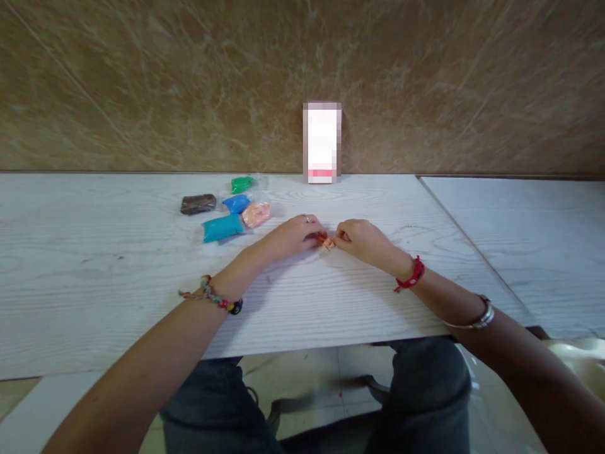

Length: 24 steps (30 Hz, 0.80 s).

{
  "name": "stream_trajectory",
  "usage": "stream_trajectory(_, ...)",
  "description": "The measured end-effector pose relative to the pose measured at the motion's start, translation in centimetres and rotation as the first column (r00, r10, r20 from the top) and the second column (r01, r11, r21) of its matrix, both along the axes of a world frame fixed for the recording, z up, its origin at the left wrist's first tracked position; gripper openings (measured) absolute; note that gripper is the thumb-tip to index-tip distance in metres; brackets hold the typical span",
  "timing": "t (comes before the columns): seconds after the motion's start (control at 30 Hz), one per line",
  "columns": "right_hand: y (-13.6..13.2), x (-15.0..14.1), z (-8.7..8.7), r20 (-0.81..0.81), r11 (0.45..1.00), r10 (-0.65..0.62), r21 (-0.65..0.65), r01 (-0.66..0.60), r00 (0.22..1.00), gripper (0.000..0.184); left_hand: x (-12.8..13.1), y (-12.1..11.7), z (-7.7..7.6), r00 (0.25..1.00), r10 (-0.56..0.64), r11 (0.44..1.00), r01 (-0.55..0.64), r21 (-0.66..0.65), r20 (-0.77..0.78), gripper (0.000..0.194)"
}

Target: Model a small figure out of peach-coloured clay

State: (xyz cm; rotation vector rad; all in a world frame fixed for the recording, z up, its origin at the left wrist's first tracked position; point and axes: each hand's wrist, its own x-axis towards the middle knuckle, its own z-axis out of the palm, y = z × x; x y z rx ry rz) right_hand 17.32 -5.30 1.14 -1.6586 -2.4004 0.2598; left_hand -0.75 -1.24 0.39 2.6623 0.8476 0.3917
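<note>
Between my two hands is a small lump of peach-orange modelling clay point(328, 243), just above or on the white table. My left hand point(304, 234), with a ring on one finger, pinches the lump from the left. From the other side, my right hand point(357, 239) has thumb and forefinger closed on its right edge. To the left lie soft clay packets in clear wrap: a teal one point(223, 227), a blue one point(237, 203), a pale pink one point(256, 214), a green one point(242, 184) and a dark brown one point(198, 203).
A phone point(322, 142) with a blurred bright screen leans upright against the brown marbled wall point(189, 82) at the back. The white wood-grain table point(302, 315) has its front edge above my legs. A seam divides it from another panel point(529, 233) on the right.
</note>
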Motion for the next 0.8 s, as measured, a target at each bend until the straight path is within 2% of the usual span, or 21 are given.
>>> stream_trajectory(0.23, 0.5, 0.8, 0.2, -0.088, 1.000, 0.006, 0.016, -0.005, 0.996, 0.029, -0.1, 0.1, 0.0, 1.000, -0.016, 1.000, 0.016, -0.013, 0.023, 0.017)
stream_trajectory(0.43, 0.6, 1.5, 0.3, -0.148, 0.987, 0.162, 0.020, -0.161, 0.976, 0.015, -0.3, 0.3, -0.3, 0.999, -0.004, 1.000, 0.005, -0.017, 0.040, 0.020)
stream_trajectory(0.8, 0.2, 1.0, 0.5, -0.111, 0.988, 0.144, -0.037, -0.148, 0.983, 0.015, 0.0, 0.2, -0.1, 1.000, 0.005, 1.000, -0.006, 0.014, 0.013, 0.019)
